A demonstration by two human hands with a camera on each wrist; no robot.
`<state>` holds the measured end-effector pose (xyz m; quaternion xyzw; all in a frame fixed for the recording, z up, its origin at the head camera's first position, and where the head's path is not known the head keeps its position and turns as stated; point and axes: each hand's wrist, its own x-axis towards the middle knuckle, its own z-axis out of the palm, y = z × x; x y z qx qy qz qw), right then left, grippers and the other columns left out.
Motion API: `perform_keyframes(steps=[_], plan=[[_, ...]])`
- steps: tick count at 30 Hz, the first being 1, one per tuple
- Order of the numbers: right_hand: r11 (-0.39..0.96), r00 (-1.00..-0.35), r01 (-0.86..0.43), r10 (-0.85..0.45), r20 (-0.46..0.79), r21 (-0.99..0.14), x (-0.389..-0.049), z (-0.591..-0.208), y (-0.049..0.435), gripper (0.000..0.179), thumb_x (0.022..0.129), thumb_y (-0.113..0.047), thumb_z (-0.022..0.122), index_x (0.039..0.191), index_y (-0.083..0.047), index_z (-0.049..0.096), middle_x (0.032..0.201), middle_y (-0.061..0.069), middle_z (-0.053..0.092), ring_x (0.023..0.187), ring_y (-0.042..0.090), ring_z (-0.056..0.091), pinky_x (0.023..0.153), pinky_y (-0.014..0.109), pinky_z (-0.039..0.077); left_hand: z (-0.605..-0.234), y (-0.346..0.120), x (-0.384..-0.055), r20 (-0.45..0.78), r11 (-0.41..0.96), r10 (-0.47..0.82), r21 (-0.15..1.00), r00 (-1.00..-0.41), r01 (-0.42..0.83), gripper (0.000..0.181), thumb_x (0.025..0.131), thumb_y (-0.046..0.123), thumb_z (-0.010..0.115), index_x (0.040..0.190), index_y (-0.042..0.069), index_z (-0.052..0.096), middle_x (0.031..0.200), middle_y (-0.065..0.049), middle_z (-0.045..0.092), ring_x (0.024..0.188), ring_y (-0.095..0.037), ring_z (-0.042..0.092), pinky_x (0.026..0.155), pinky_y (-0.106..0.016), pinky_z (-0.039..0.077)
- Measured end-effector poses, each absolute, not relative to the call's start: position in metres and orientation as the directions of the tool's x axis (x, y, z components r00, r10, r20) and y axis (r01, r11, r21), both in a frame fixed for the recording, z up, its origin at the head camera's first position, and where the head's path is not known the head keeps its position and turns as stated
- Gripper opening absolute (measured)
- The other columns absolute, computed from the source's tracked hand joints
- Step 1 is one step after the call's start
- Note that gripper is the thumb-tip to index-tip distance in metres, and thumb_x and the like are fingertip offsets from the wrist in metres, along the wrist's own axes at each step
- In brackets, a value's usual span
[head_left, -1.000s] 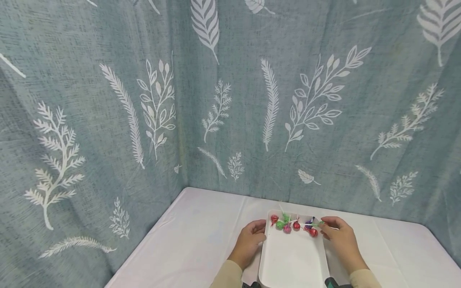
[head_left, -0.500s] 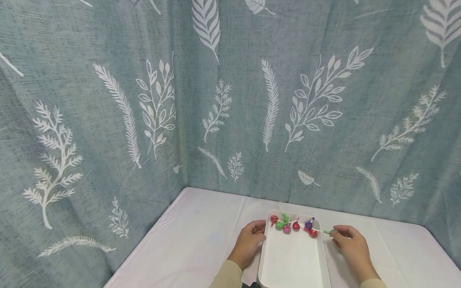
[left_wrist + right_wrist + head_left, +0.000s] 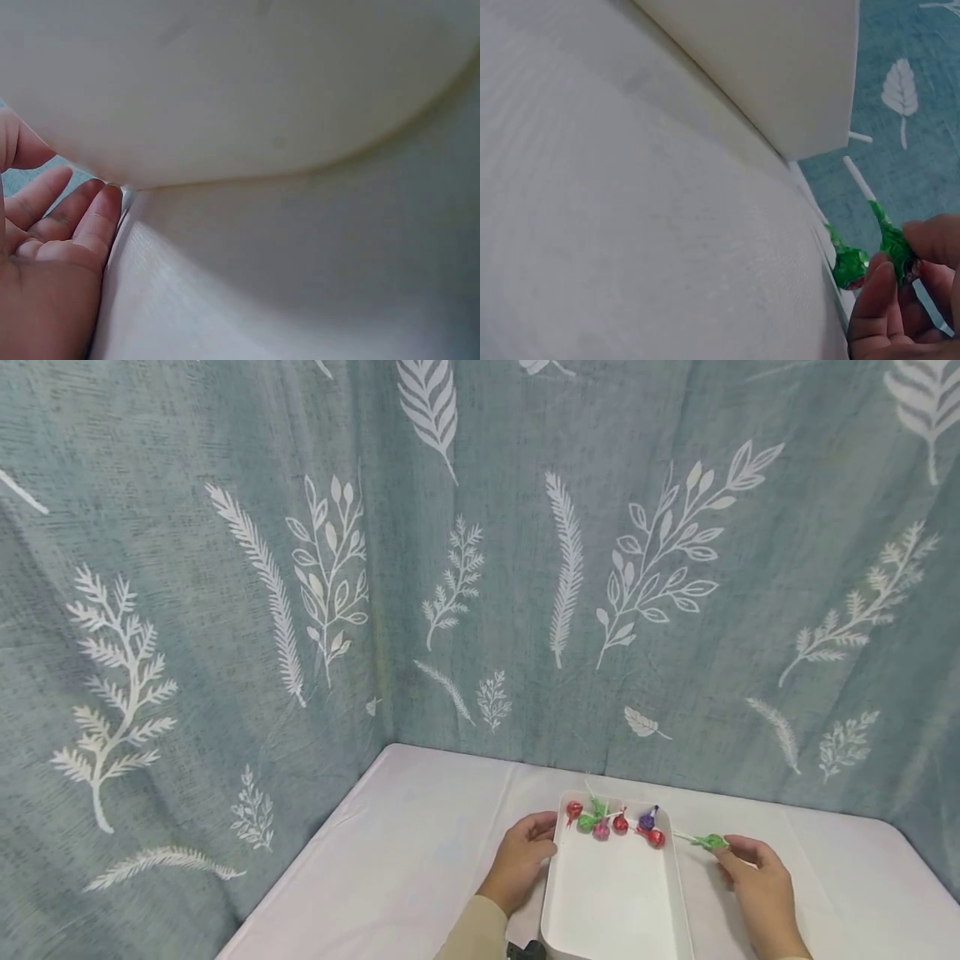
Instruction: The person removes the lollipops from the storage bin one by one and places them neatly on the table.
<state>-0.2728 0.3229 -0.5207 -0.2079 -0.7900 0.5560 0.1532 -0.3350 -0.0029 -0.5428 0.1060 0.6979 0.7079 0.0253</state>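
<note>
A white rectangular tray (image 3: 609, 893) stands on the table with several wrapped lollipops at its far end. They include a purple lollipop (image 3: 647, 817), a pink one (image 3: 602, 829) and a green one (image 3: 587, 821). My left hand (image 3: 521, 860) rests its fingertips against the tray's outer left side. To the right of the tray, my right hand (image 3: 759, 878) pinches a green lollipop (image 3: 894, 244) by its wrapped head, its white stick pointing left toward the tray. In the right wrist view, another green lollipop (image 3: 849, 266) shows right beside the held one.
A white cloth covers the table (image 3: 442, 827). Blue-green curtains (image 3: 517, 710) with white leaf prints hang behind it and along its left side. A small dark object (image 3: 528, 950) shows at the bottom edge, beside the tray's near left corner.
My right hand has moved right, from over the tray's far right corner to beside the tray, taking the green lollipop along. My left hand stays at the tray's left side.
</note>
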Motion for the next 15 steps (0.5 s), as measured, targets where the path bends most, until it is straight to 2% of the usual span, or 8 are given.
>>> perform_keyframes(steps=[3,9,15], plan=[[0.304,-0.859,0.168,0.512,0.012,-0.938,-0.2720,-0.5224,0.3267,0.044,0.106,-0.020,0.066,0.142,0.005,0.057,0.138,0.027,0.059,0.093,0.013,0.067,0.071,0.021,0.059,-0.5415,-0.0005,-0.3362,0.122,-0.025,0.181,0.993,-0.976,0.119,0.058,0.083,-0.002,0.066,0.141,0.000,0.066,0.140,-0.013,0.069,0.131,-0.033,0.066,0.109,-0.045,0.054],[0.351,-0.875,0.179,0.484,0.014,-0.919,-0.2719,-0.5261,0.3246,0.047,0.104,-0.018,0.068,0.144,0.006,0.058,0.139,0.028,0.060,0.118,0.034,0.063,0.071,0.017,0.057,-0.5418,-0.0017,-0.3358,0.118,-0.020,0.185,0.993,-0.976,0.116,0.059,0.084,-0.001,0.066,0.143,0.000,0.066,0.141,-0.013,0.069,0.131,-0.032,0.066,0.110,-0.046,0.054],[0.402,-0.890,0.163,0.455,0.042,-0.901,-0.2712,-0.5269,0.3243,0.047,0.105,-0.016,0.067,0.143,0.010,0.057,0.139,0.032,0.058,0.123,0.044,0.062,0.072,0.016,0.058,-0.5414,-0.0016,-0.3371,0.118,-0.011,0.181,0.993,-0.976,0.118,0.059,0.083,0.000,0.066,0.142,0.001,0.066,0.140,-0.012,0.069,0.131,-0.032,0.066,0.110,-0.046,0.054]])
